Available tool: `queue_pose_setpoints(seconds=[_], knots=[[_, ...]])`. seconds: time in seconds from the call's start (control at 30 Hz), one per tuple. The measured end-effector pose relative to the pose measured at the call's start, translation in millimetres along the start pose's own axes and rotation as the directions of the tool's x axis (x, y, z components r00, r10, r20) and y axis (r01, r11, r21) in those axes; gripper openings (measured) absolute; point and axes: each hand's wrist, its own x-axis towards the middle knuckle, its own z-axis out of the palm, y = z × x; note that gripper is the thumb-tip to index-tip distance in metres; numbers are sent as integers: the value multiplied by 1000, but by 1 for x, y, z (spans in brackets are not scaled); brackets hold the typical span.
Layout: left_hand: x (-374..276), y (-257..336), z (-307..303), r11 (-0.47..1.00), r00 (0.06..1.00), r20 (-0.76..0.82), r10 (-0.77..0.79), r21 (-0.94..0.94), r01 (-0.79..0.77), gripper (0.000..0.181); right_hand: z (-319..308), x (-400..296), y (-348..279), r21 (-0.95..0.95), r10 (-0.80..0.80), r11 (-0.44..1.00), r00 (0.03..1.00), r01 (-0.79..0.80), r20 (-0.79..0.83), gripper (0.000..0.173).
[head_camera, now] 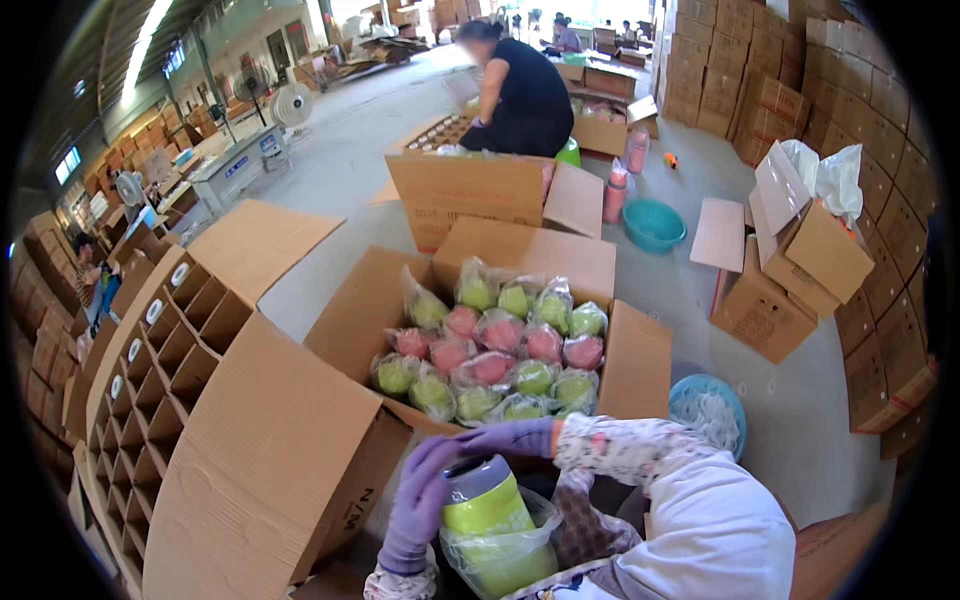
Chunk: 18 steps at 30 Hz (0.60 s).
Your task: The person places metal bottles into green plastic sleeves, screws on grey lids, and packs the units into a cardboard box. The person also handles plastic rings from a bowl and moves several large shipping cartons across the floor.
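Note:
A green container with a grey rim (484, 517), perhaps a vacuum flask body, stands tilted at my lap. A clear plastic bag (499, 541) surrounds its lower part. My left hand (416, 495), in a purple glove, is beside the container's upper left, its fingers reaching past the rim. My right hand (502, 439), also gloved, stretches across behind the rim, its fingertips meeting those of my left hand. Whether either hand grips something is unclear. Just beyond, an open carton (637, 360) holds rows of bagged green containers (476, 405) and bagged pink containers (501, 331).
A carton with cardboard dividers (191, 367) stands at left, with white round pieces in some cells. To my right is a blue basin (742, 420) of clear plastic. A teal basin (654, 225) and open boxes (772, 300) lie farther off. A co-worker (525, 90) sits ahead beside another carton (472, 199).

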Motion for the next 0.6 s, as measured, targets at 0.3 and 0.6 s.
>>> queue_pose_setpoints(seconds=[0.3, 0.6], knots=[[-38, -79, -6, 881, 982, -98, 163, -434, -189, 39, 48, -27, 2, -864, -258, 488, 966, 123, -8, 40], [-20, -52, 22, 998, 998, -27, -60, -8, 60, 44, -12, 9, 19, -108, 57, 992, 989, -72, -133, 30]])
